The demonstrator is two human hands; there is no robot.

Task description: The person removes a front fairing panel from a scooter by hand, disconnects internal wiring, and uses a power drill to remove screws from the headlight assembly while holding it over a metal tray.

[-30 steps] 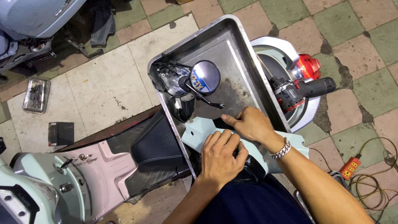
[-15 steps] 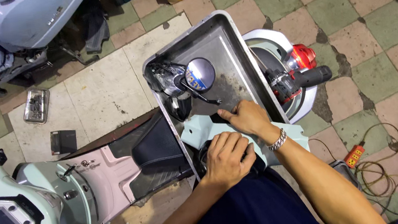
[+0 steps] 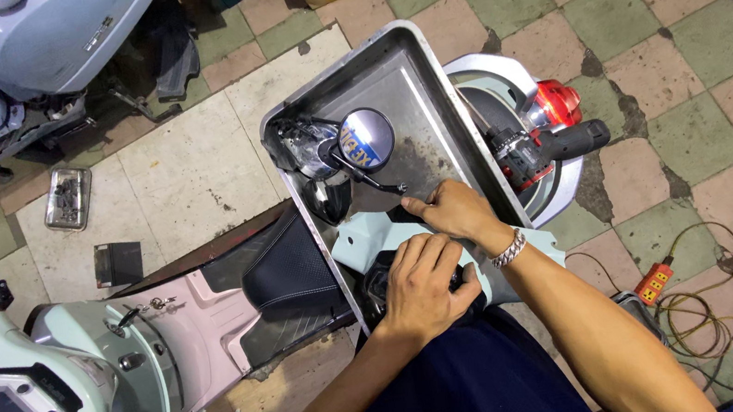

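Currently both hands, left hand and right hand, grip the pale-green panel at the metal tray's near end (right hand farther).

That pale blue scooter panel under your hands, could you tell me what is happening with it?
A person's left hand and right hand rest on a pale blue plastic scooter panel, lying at the near end of a grey metal tray. A round blue mirror lies in the tray; a red-and-black cordless drill sits beside it.
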